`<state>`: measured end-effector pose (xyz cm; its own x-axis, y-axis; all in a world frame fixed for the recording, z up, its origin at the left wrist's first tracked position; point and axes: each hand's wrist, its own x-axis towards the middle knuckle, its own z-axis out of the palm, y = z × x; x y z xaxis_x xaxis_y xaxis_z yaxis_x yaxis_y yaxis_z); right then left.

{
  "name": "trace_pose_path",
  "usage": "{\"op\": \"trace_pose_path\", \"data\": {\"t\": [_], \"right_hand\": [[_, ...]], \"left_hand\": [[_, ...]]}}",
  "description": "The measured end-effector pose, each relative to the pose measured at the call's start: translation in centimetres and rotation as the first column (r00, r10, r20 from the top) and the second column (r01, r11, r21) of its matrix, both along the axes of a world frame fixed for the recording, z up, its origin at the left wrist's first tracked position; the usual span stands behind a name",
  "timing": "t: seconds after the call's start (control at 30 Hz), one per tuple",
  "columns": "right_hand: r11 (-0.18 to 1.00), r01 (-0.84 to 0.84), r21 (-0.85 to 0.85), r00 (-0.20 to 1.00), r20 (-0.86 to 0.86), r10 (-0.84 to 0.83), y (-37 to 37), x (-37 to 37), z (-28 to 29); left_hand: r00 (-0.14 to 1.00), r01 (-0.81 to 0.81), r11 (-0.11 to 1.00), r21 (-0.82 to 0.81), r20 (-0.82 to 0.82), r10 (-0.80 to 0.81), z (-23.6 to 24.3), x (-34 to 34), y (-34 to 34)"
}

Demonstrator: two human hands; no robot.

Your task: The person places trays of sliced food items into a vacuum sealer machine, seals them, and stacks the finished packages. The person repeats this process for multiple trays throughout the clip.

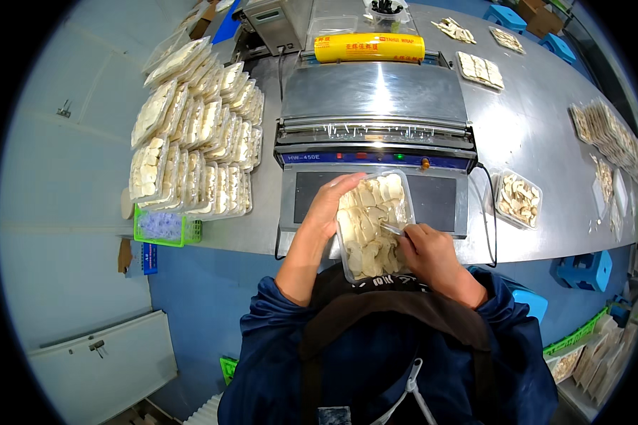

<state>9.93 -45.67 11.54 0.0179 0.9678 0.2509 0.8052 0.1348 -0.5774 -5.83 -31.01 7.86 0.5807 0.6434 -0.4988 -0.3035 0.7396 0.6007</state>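
A clear plastic tray [344, 249] of pale sliced mushrooms [367, 225] is held in front of my body, at the near edge of the wrapping machine. My left hand [329, 205] grips its left side and upper left corner. In my right hand [429, 253], closed at the tray's right side, is a slim metal tool [391, 228] that looks like tweezers. Its tip reaches over the slices near the middle of the tray. My right fingers hide the rest of the tool and part of the tray's right edge.
The film-wrapping machine [376, 92] bears a yellow film roll [368, 48]. Filled trays [191, 134] are stacked at left above a green basket [170, 228]. An open tray of mushroom pieces [519, 198] stands at right, beside a black cable [490, 212]. More packs [609, 134] lie far right.
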Motion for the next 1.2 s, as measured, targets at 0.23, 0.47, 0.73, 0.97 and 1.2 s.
{"op": "trace_pose_path", "data": {"t": [0.23, 0.47, 0.73, 0.97, 1.2], "right_hand": [[0.986, 0.117, -0.122, 0.954, -0.263, -0.146, -2.1, 1.6, -0.2], [0.801, -0.024, -0.599, 0.283, -0.772, -0.569, -2.8, 2.5, -4.3], [0.816, -0.015, -0.577, 0.348, -0.768, -0.537, -0.9, 3.0, -5.5], [0.861, 0.044, -0.507, 0.183, -0.843, -0.506, -0.1, 2.7, -6.0], [0.919, 0.037, -0.393, 0.036, -0.918, -0.394, 1.5, -0.2, -5.0]], "left_hand": [[1.000, -0.001, 1.000, -0.002, 0.005, 0.001, 0.2, -0.7, 0.1], [0.999, -0.021, 0.999, -0.033, 0.039, 0.022, -1.0, -1.2, -0.3], [0.997, -0.050, 0.995, 0.082, -0.054, 0.055, 0.1, -1.6, 0.4], [0.972, -0.216, 0.976, -0.003, 0.093, 0.215, 0.8, -2.1, 4.0], [0.845, -0.090, 0.996, -0.014, 0.529, 0.084, -0.1, -3.1, 0.6]]}}
